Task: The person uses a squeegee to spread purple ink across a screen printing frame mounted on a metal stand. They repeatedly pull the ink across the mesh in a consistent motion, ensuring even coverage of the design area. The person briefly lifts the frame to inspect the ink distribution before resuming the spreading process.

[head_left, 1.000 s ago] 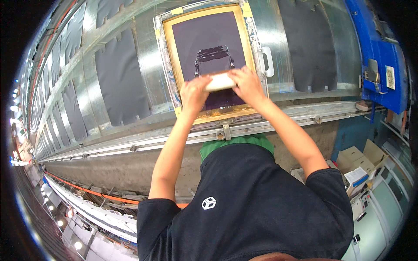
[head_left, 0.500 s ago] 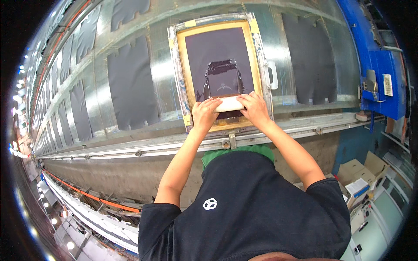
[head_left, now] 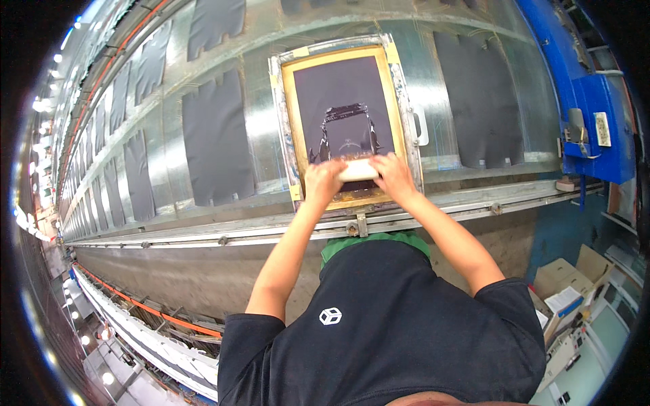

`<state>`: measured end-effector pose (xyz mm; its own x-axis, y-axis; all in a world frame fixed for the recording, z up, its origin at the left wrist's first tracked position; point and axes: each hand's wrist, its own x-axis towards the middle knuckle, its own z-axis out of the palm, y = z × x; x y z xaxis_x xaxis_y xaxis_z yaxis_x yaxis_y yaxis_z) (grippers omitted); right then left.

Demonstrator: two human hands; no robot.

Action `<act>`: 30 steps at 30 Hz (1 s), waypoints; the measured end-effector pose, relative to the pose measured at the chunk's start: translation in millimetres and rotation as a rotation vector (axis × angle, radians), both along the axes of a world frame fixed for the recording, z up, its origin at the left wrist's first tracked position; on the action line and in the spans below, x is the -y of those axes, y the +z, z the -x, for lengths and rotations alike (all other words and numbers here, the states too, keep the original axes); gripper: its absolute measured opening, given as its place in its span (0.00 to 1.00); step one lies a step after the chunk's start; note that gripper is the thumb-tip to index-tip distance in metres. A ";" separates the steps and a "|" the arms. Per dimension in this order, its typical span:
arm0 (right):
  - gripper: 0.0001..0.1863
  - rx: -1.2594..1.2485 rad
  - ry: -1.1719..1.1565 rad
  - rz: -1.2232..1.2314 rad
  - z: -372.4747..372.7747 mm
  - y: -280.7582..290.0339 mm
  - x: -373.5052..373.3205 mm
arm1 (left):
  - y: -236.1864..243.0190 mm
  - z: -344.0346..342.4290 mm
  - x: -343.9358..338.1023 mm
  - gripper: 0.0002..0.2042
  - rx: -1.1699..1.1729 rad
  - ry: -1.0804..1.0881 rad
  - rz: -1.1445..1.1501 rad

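Head view: the left hand (head_left: pixel 323 179) and right hand (head_left: pixel 395 174) both clamp their fingers on a pale squeegee (head_left: pixel 357 170) — it lies across the near end of a wood-framed printing screen (head_left: pixel 344 115), on the long metal counter (head_left: pixel 264 128) between dark fabric panels (head_left: pixel 215 139).

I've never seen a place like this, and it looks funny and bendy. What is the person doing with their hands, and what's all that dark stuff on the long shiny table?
The camera sits on the person's head and looks down, and its wide lens bends straight lines. Both hands, the left hand and the right hand, hold a pale flat block-shaped tool in a firm grip. It presses on a dark mesh screen in a yellow wooden frame. The frame lies on a long shiny metal table. Dark cloth pieces lie flat in a row along it. A blue machine stands at the right.
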<state>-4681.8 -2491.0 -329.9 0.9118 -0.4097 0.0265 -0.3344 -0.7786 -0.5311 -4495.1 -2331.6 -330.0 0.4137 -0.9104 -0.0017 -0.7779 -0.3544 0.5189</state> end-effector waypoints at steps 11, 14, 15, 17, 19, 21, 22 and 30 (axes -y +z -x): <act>0.16 0.370 -0.686 -0.354 -27.1 -62.2 155.4 | -1.6 39.7 -20.0 0.26 0.082 -0.034 0.220; 0.12 0.224 -0.769 -0.420 -34.6 -52.0 158.6 | 0.9 56.5 -40.3 0.24 0.097 -0.038 0.189; 0.12 0.358 -0.720 -0.293 -34.8 -50.1 161.2 | 1.1 60.6 -45.8 0.23 0.102 -0.034 0.214; 0.12 0.363 -0.743 -0.311 -43.4 -31.7 167.1 | -9.4 59.9 -61.6 0.30 0.091 -0.042 0.241; 0.12 0.261 -0.767 -0.289 -55.2 -2.3 152.6 | 0.5 57.7 -73.5 0.30 0.072 -0.002 0.234; 0.12 0.310 -0.763 -0.299 -79.5 7.7 126.7 | 5.3 39.1 -89.0 0.31 0.063 0.021 0.225; 0.12 0.385 -0.735 -0.322 -96.1 -0.3 109.8 | 7.8 24.0 -103.2 0.31 0.053 0.045 0.238; 0.14 0.443 -0.720 -0.420 -256.2 -22.8 -75.6 | 11.4 -141.8 -259.0 0.29 0.127 0.126 0.120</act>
<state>-4425.6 -2415.4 -352.7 0.3781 -0.9252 0.0328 -0.3605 -0.1798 -0.9153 -4353.3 -2072.6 -318.6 0.5140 -0.8422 0.1627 -0.7933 -0.3947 0.4635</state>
